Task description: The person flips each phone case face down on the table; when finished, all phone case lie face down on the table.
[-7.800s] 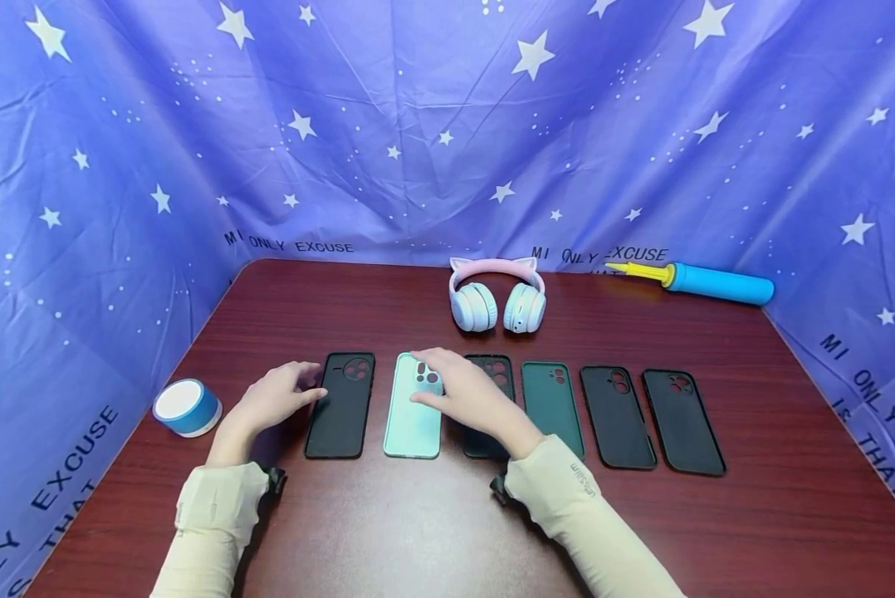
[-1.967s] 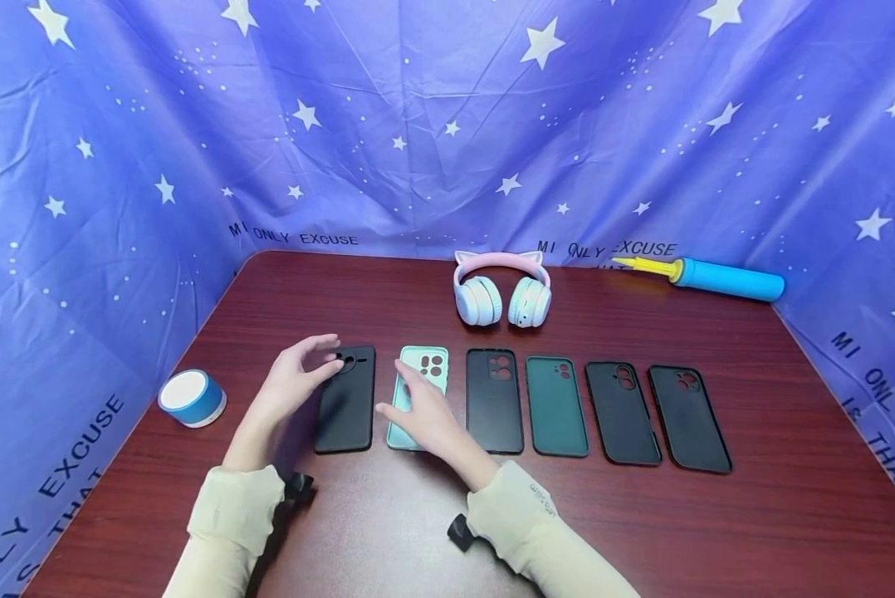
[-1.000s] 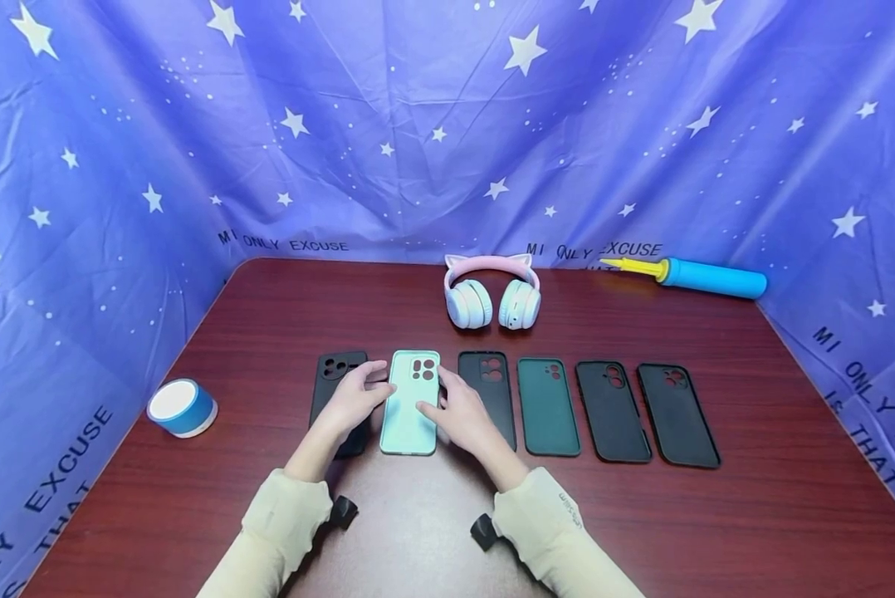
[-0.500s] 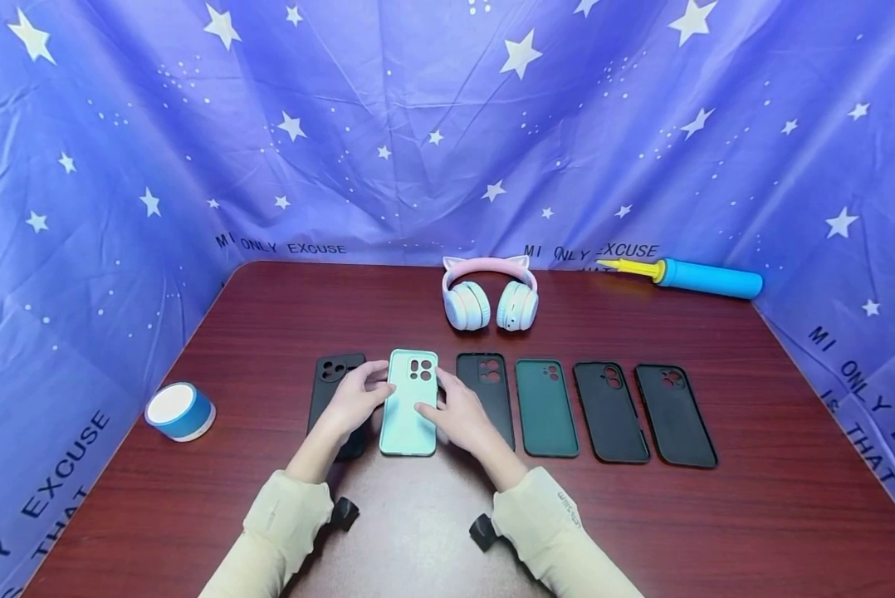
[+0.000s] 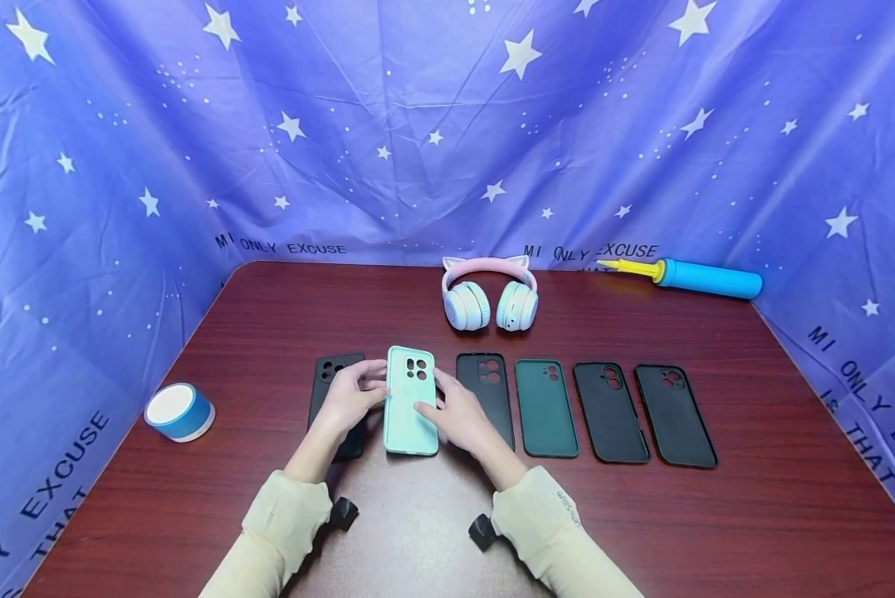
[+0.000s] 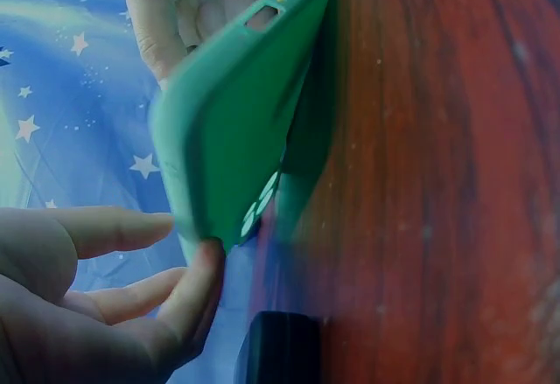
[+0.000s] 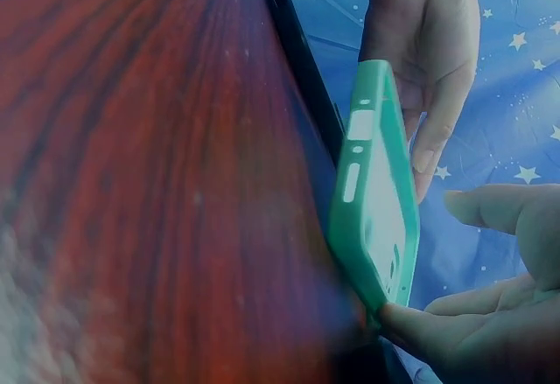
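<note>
A mint-green phone case (image 5: 410,423) is raised and tilted off the table between my two hands, its four camera cutouts at the top. My left hand (image 5: 350,403) grips its left edge; in the left wrist view, thumb and fingers (image 6: 194,292) meet at one corner of the mint case (image 6: 236,122). My right hand (image 5: 462,415) holds the right edge; its fingertip presses the lower corner in the right wrist view, the thumb (image 7: 481,207) standing apart from the rim. A black phone case (image 5: 352,446) lies partly hidden under my left hand.
To the right lie a black case (image 5: 496,415), a dark green case (image 5: 548,415) and two more black cases. Cat-ear headphones (image 5: 490,266) and a blue-and-yellow hand pump (image 5: 709,278) lie behind. A blue-and-white cylinder (image 5: 193,414) stands left.
The leftmost black case has been turned over since the oldest frame. My left hand moved right from it to the mint case. Within the last half second, the mint case tilted up.
</note>
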A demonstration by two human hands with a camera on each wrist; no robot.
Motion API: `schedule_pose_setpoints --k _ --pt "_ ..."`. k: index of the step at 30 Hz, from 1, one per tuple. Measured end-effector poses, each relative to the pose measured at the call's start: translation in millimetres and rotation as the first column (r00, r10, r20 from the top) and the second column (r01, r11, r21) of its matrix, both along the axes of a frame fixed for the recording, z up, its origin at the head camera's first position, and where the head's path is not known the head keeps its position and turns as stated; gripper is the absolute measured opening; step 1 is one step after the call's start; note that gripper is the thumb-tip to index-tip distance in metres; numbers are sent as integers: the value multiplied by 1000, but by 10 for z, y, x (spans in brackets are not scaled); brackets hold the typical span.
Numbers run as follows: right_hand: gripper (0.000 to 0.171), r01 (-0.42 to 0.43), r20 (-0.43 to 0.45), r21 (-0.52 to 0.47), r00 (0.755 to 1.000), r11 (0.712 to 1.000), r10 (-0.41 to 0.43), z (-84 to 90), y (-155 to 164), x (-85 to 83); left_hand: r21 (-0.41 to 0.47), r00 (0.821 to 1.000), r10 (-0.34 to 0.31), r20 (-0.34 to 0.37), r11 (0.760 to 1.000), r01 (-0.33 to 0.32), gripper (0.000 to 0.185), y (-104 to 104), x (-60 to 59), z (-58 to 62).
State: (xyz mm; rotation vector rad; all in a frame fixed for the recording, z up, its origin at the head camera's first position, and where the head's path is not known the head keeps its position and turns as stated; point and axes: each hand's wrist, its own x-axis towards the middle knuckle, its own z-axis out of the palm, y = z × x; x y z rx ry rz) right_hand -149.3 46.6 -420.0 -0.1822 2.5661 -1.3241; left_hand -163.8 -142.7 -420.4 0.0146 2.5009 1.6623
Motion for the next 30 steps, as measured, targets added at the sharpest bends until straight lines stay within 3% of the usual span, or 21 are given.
schedule_pose_setpoints --k 7,15,21,30 --pt "64 16 -28 -30 999 999 -17 10 0 14 24 999 41 33 999 -42 46 4 -8 -10" --pt "50 -4 -32 -53 999 999 2 28 -23 34 92 998 39 50 995 -43 44 17 -14 -11" --pt "55 -15 -26 -28 1000 1000 14 37 -30 40 175 1000 3 30 984 -9 41 14 -16 -12" --pt "59 -30 -31 -69 999 997 28 37 -32 43 255 998 -55 -19 965 58 40 19 -14 3"
